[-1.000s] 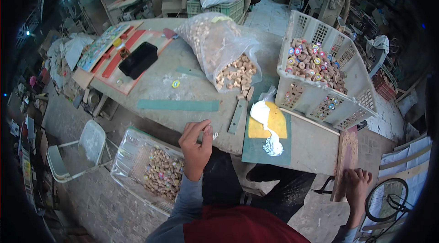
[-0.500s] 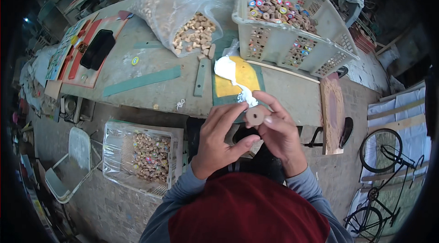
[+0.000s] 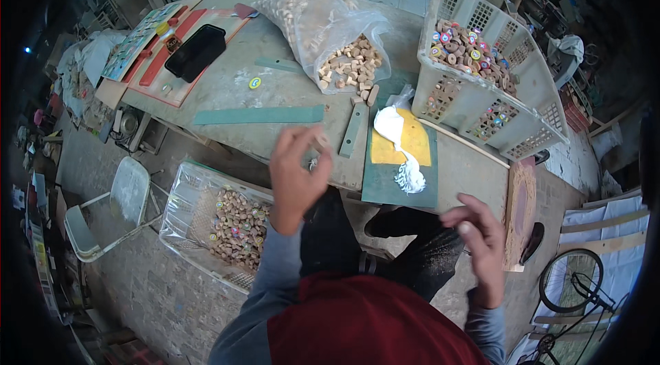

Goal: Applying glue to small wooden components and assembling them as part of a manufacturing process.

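My left hand (image 3: 297,176) is raised over the table's near edge. Its thumb and fingers pinch what looks like a small wooden disc (image 3: 321,139), mostly covered by the fingertips. My right hand (image 3: 482,245) hangs off the table's near right side, fingers loosely bent and apart, with nothing seen in it. Between the hands, a white bundle (image 3: 389,124), narrow in the middle and ruffled at its near end, lies across a yellow sheet (image 3: 421,141) on a dark green board (image 3: 385,190).
A clear bag (image 3: 302,21) spills wooden pieces onto the table. Right of it stands a plastic crate (image 3: 474,100) of discs, some with coloured faces. A lower crate (image 3: 185,217) holds more on the floor. A green strip (image 3: 258,115) and black tray (image 3: 196,53) lie left.
My hands have parted: the left went left, the right went right and down. The holed wooden disc between them appears to have gone with the left. The view has shifted.
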Available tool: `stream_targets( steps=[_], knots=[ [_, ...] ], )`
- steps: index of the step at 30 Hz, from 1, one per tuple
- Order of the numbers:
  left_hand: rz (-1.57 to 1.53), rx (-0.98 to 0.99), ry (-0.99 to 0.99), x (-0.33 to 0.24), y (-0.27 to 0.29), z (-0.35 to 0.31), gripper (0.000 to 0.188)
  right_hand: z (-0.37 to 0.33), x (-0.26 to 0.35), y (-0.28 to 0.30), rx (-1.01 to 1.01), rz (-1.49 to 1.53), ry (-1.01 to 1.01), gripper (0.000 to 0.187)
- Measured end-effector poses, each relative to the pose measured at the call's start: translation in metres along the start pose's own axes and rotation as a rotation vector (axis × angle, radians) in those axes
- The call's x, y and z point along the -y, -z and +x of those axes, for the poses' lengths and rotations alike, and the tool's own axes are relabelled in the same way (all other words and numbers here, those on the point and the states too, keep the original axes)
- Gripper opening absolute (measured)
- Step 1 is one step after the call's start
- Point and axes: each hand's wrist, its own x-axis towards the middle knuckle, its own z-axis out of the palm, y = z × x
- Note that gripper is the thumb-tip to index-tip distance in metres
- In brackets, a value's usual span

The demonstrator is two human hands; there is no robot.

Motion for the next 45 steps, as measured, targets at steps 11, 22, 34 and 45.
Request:
stream_targets(
  steps=[11, 22, 34, 45],
  knots=[
    [0.348, 0.092, -0.028, 0.069, 0.006, 0.039, 0.061, 0.059, 0.117, 0.093, 0.08, -0.769, 0.37, 0.029],
    [0.292, 0.026, 0.181, 0.062, 0.0, 0.038, 0.066, 0.298, 0.086, 0.146, 0.221, -1.292, 0.484, 0.024],
    [0.132, -0.03, 0.236, 0.073, -0.009, 0.041, 0.061, 0.406, -0.053, 0.144, 0.273, -1.697, 0.123, 0.033],
    [0.081, -0.046, 0.254, 0.075, -0.012, 0.041, 0.058, 0.403, 0.011, 0.206, 0.084, -1.256, 0.235, 0.028]
  ],
)
